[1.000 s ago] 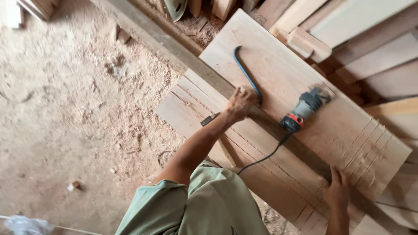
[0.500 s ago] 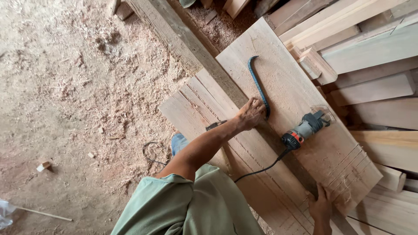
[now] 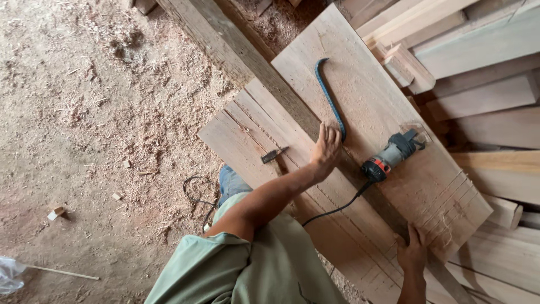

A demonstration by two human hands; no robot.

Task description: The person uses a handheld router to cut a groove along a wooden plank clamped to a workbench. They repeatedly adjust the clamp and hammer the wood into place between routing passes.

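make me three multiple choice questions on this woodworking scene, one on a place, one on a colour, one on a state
1. Where does the power tool lie?
A. on the upper wide board
B. on the sawdust floor
C. in a hand

2. What colour is the curved bar?
A. yellow
B. blue
C. white

3. What is the left hand doing?
A. gripping the power tool
B. hanging free in the air
C. resting by the lower end of the bar, fingers open

Answers: 1 A, it rests on the board with its cord trailing off. 2 B, its whole length shows blue. 3 C, fingers spread at the bar's tip, while the right hand rests on the board edge.
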